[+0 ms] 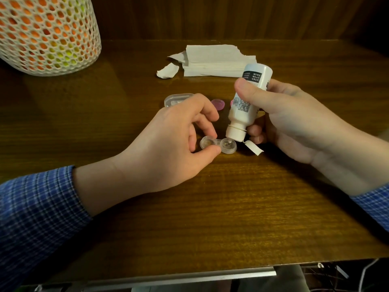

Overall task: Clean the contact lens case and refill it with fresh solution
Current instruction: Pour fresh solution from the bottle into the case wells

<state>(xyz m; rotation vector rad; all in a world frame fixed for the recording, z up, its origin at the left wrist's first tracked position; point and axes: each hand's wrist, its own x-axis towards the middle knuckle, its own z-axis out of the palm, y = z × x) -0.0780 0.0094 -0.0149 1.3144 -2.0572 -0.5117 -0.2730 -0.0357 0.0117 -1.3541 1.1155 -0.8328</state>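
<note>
- We pin the lens case (217,145) on the tabletop (210,207), left hand (168,144) fingers (207,127) clamped on its left well.
- Right hand (294,123) grips the upended solution bottle (248,104); we squeeze gently, nozzle over the right well, without overfilling.

— Where does the lens case (218,145) sit?
— On the counter (210,207), mid-front, between the left hand (168,144) and right hand (294,121). The bottle (246,106) is tipped over its right well.
— Behind it?
— Two caps (219,103), a small box (179,99) to their left, then the tissue stack (219,62). A mesh basket (46,34) stands far back left.
</note>
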